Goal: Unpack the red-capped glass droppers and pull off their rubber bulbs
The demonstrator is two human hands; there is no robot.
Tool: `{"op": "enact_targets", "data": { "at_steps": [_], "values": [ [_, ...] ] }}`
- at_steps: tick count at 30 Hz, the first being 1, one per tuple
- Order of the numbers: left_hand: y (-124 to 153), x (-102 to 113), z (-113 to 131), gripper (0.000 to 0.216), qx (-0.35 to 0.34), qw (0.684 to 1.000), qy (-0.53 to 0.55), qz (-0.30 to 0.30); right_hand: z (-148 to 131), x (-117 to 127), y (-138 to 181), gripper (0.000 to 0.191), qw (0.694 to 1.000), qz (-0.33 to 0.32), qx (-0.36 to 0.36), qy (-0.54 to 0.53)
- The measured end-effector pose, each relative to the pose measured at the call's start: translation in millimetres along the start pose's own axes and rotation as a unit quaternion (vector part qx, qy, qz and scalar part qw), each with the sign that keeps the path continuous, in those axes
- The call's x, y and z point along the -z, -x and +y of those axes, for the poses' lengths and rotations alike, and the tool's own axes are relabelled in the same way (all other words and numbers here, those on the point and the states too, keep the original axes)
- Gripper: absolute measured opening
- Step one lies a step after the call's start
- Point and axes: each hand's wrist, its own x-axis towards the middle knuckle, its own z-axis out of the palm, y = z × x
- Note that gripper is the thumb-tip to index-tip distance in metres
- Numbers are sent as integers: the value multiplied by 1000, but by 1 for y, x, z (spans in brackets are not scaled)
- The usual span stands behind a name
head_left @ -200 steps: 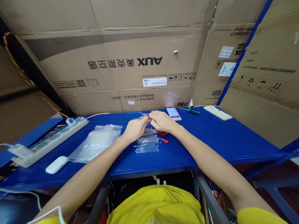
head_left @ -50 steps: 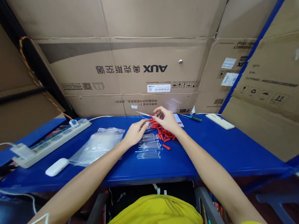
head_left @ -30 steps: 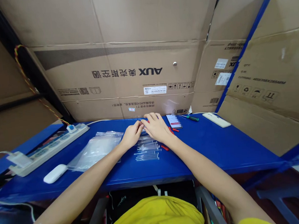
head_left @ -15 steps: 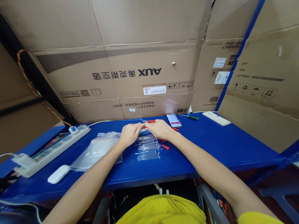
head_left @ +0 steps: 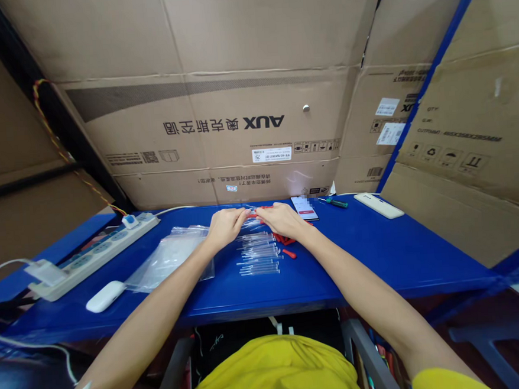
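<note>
Over the far side of the blue table, my left hand (head_left: 227,226) and my right hand (head_left: 283,220) meet with fingertips pinched. Between them shows a small red rubber bulb (head_left: 252,215), held by my right fingers. What my left fingers pinch is mostly hidden; it may be a thin clear tube. Just below my hands lies a row of thin clear tubes (head_left: 259,254), side by side. More red bulbs (head_left: 284,239) are partly covered by my right hand and wrist, and a single red bulb (head_left: 289,254) lies apart from them.
Clear plastic bags (head_left: 175,256) lie to the left, beside a white rounded case (head_left: 105,296) and a power strip (head_left: 99,253). Toward the back right are a phone (head_left: 305,208), a green-handled screwdriver (head_left: 333,202) and a white phone-like slab (head_left: 378,205). Cardboard walls (head_left: 217,102) enclose the table (head_left: 379,257).
My hands stay together, with the fingertips slightly shifted and more of the red bulb showing between them. The whole view has tilted a little. The tubes on the table lie as before.
</note>
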Motion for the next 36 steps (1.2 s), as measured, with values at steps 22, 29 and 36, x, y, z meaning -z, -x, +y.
{"op": "enact_targets", "data": {
  "at_steps": [22, 29, 36],
  "values": [
    [4, 25, -60, 43, 160, 971, 55, 170, 67, 40, 43, 36, 981, 98, -162, 32],
    [7, -7, -8, 22, 19, 998, 28, 47, 18, 24, 18, 22, 995, 66, -33, -69],
    [10, -9, -16, 13, 57, 997, 37, 48, -5, -1, 14, 3, 980, 28, -37, -193]
  ]
}}
